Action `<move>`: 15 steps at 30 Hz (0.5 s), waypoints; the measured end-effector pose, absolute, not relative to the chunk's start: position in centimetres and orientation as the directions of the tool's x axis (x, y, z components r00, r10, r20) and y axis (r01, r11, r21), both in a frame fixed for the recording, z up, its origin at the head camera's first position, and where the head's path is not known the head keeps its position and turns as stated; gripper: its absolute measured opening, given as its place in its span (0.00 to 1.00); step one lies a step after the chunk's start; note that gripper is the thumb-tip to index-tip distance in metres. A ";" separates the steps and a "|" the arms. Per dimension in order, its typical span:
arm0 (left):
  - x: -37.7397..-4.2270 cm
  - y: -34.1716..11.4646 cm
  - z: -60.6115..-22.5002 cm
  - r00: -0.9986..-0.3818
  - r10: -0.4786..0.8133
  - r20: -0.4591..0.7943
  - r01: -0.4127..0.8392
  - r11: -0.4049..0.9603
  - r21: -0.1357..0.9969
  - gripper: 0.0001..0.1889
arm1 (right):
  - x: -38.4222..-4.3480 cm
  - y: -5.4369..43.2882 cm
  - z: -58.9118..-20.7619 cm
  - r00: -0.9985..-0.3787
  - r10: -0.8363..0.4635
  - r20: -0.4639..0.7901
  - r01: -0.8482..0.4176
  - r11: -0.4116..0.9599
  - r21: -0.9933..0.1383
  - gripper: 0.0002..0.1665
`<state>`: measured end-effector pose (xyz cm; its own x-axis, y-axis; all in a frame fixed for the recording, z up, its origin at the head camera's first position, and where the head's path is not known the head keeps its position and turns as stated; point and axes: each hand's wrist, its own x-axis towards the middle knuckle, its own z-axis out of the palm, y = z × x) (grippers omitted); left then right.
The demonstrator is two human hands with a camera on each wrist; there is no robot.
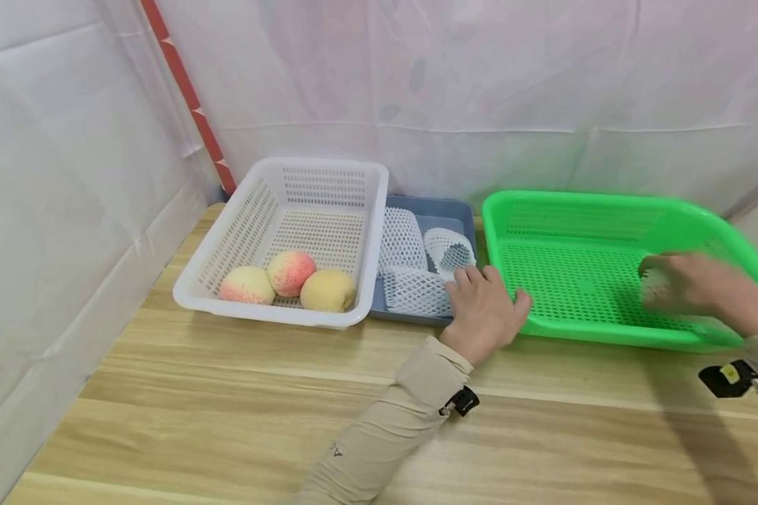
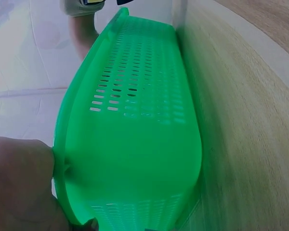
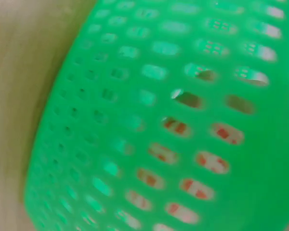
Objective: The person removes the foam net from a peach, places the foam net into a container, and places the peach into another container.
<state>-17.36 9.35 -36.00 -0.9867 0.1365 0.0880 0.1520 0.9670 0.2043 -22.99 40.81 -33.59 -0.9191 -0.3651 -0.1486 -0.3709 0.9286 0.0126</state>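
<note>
Inside the right part of the green basket (image 1: 581, 326), the right hand (image 1: 695, 284) is blurred. Its curled fingers hold a white foam fruit net (image 1: 653, 287), mostly covered by the hand; whether fruit is in it cannot be made out. The left hand (image 1: 483, 308) reaches over the front right corner of a blue-grey tray (image 1: 445, 210), palm down. Its fingertips are at the foam nets, next to an open-ended foam net (image 1: 448, 252); its thumb lies by the green basket's rim. In the left wrist view, part of the left hand (image 2: 21, 183) shows beside the basket.
Left of the tray stands a white basket (image 1: 379, 210) with two pink-speckled peaches (image 1: 290, 272) and a yellow fruit (image 1: 328, 290). More foam nets (image 1: 401, 242) lie in the tray. All stand on a wooden table (image 1: 227, 421), with white sheeting (image 1: 480, 70) behind.
</note>
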 end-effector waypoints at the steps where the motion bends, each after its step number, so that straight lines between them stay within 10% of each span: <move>1: -17.4 9.3 -36.0 -0.987 0.134 0.092 0.151 0.967 0.204 0.22 | -22.9 40.5 -33.4 -0.923 -0.367 -0.115 -0.372 0.928 0.025 0.30; 15: -17.2 9.2 -35.3 -0.989 0.138 0.057 0.146 0.971 0.190 0.28 | -21.6 37.2 -31.7 -0.901 -0.391 0.187 -0.385 0.920 0.068 0.28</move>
<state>-17.20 9.20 -35.35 -0.9889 0.1376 0.0568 0.1460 0.9709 0.1899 -21.63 37.23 -31.74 -0.9014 -0.3908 0.1865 -0.3851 0.9204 0.0676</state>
